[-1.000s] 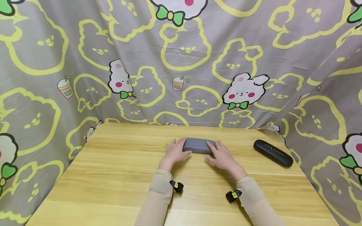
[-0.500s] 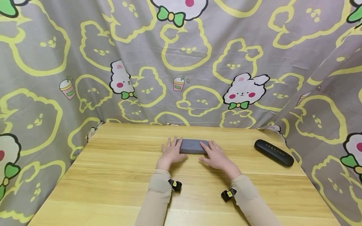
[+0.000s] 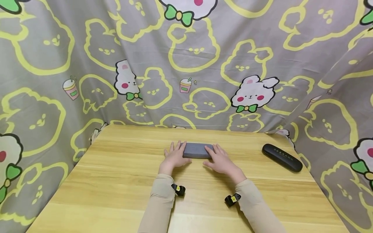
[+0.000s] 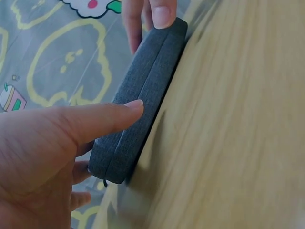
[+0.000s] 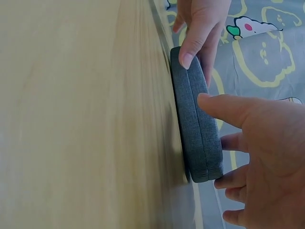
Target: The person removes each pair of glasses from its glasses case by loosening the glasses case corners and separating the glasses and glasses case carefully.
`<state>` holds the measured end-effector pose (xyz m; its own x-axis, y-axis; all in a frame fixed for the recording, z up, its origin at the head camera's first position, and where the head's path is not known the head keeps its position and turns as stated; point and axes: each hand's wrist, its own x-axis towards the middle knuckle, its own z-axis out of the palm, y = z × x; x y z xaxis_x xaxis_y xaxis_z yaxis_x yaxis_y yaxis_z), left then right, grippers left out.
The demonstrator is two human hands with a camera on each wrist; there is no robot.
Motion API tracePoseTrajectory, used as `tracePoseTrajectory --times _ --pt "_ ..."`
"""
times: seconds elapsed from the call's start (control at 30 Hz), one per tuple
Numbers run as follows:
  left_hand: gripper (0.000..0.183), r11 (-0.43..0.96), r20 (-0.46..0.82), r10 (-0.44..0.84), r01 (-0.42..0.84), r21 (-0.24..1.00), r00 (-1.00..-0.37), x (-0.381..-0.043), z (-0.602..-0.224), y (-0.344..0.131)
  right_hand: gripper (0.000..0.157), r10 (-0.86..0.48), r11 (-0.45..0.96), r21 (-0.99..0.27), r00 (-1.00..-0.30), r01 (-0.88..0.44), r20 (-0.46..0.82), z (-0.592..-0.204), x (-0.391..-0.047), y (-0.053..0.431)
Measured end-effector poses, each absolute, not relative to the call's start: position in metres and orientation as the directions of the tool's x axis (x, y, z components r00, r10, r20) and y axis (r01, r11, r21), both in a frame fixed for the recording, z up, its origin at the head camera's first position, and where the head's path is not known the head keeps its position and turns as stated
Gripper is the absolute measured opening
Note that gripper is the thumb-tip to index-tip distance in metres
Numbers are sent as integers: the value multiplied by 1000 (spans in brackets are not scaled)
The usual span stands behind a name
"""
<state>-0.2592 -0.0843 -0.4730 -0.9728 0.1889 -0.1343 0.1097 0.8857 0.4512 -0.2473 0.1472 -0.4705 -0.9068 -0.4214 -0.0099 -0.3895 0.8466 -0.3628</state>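
Observation:
A grey-blue, fabric-covered glasses case [image 3: 197, 150] lies flat near the back of the table, a seam running along its front side. At its left end, my left hand [image 3: 174, 158] holds it, thumb against the front side and fingers at the end and top, some spread beyond it. My right hand [image 3: 220, 160] holds the other end, index finger on the lid. In the left wrist view, my left thumb [image 4: 114, 117] lies across the seam. The right wrist view shows my right thumb [image 5: 219, 104] at the case's front edge, with fingers behind the end.
A long black glasses case [image 3: 282, 158] with small lettering lies slantwise at the right of the wooden table [image 3: 116, 187]. A grey curtain [image 3: 204, 48] with cartoon rabbits hangs behind the table and along both sides. Each wrist carries a small black camera [image 3: 178, 190].
Both hands and the grey glasses case have slid a little to the left together, slowing over the last half second. The black glasses case has stayed in place.

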Motion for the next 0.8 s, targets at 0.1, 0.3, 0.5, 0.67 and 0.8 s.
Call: tracePoseTrajectory --times 0.1,0.3,0.5,0.67,0.8 --pt "90 882 -136 190 108 458 -972 -259 -472 -85 74 -415 848 -370 -910 -379 -20 -470 -247 147" --pt "88 876 -135 196 112 470 -971 -255 -470 -86 74 -416 849 -368 -909 -379 -23 -466 -243 145" --pt "85 876 -136 198 113 469 -971 -249 -467 -89 73 -423 852 -353 -906 -387 -28 -465 -236 142" --pt "85 872 -137 203 115 475 -970 -245 -467 -89 73 -417 855 -352 -908 -380 -35 -463 -232 142" --pt "86 845 -111 208 121 521 -972 -246 -470 -92 71 -413 858 -353 -910 -373 -42 -463 -233 142"
